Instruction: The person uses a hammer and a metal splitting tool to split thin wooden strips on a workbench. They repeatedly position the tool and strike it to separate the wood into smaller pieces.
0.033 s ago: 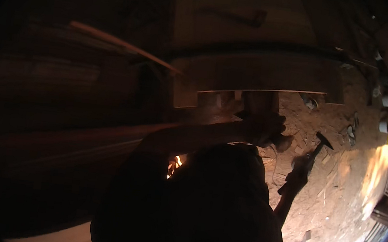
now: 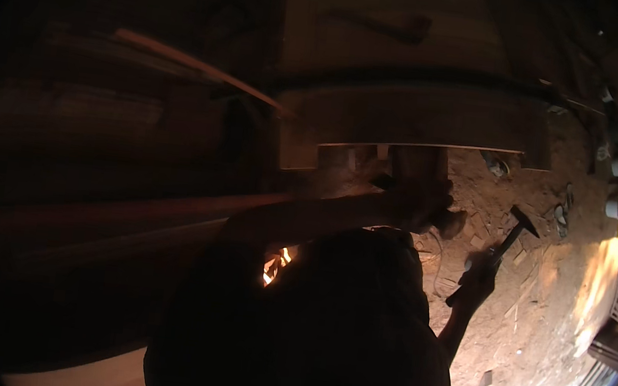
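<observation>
Holding hammer [image 2: 509,239] slightly higher in view: right hand [image 2: 478,279].

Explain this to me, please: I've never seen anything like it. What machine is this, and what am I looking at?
There's no robot here, just a person with bare hands. A wide camera worn on the head looks down, so straight edges bend. The right hand grips a hammer. The left hand is beside a dark block-like shape; shadow hides whether it holds anything. A dark long-handled tool lies on the dim surface ahead, and pale scraps litter the ground.
</observation>
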The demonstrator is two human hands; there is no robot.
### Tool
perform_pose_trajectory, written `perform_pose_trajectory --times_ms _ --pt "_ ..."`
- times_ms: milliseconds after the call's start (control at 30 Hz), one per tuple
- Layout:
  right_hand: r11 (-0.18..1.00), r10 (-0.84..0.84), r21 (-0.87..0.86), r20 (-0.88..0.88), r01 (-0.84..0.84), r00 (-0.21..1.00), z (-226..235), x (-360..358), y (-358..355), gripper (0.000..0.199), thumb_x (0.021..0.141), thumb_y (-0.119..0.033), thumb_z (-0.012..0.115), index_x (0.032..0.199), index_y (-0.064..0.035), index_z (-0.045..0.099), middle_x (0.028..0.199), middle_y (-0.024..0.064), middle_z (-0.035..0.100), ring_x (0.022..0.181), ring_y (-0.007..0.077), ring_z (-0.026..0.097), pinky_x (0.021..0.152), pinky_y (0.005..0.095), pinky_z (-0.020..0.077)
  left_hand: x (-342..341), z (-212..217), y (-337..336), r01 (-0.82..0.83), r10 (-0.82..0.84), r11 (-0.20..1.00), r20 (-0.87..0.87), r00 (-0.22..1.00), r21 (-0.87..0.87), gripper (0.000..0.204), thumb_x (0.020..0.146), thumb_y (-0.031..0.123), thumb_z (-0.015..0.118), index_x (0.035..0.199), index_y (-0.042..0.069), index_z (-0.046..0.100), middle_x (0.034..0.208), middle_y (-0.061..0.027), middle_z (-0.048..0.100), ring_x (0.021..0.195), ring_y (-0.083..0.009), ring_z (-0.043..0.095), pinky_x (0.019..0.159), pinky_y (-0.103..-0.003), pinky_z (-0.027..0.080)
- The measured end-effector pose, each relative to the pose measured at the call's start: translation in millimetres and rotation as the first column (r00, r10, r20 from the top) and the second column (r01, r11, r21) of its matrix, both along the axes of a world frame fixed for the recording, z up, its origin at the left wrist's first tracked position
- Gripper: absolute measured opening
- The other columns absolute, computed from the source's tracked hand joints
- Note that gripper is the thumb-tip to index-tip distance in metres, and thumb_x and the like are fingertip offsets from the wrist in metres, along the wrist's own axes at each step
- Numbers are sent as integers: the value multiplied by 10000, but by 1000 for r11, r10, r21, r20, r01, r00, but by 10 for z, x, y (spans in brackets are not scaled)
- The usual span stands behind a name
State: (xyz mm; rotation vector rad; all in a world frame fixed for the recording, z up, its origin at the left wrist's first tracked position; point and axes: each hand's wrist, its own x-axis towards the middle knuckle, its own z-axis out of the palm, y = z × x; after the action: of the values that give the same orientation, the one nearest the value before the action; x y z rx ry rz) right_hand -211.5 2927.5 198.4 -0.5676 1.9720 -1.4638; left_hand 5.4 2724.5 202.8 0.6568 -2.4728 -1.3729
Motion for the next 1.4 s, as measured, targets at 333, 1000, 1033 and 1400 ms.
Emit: perform_pose_trajectory --times_ms 333,1000,1033,1400 --pt "930 218 268 151 -252 964 16 368 -690 337 997 -354 666 876 -41 639 573 -64 443 464 35 374 418 255 270 1223 -68 -716 -433 444 842 -42 895 -321 246 837 182 742 1064 118 671 929 -91 692 872 -300 696 757 -431 569" --pt "874 -65 -475 -323 -102 944 -19 685 -1276 309 1023 -276 546 1121 10 613 869 103 615 728 197 611 638 336 534 1389 -308 -1240 -645 613 661 -220 759 -384 166 878 178 720 989 60 683 886 -152 691 853 -343 704 741 -416 553" --pt "883 40 -377 -533 -280 845 -65 816 -1301 288 1019 -269 550 1101 -3 623 849 107 616 717 207 609 636 343 529 1392 -314 -1238 -638 610 655 -214 763 -405 177 888 192 716 1005 62 687 894 -155 693 862 -347 704 749 -418 553" --pt "905 72 -360 -398 -228 914 92 1370 -1309 338 1029 -312 547 1074 22 576 789 178 573 710 314 573 638 426 475 1416 -239 -1184 -626 601 682 -197 774 -380 224 830 148 757 1036 95 686 900 -138 690 839 -319 695 727 -422 539"
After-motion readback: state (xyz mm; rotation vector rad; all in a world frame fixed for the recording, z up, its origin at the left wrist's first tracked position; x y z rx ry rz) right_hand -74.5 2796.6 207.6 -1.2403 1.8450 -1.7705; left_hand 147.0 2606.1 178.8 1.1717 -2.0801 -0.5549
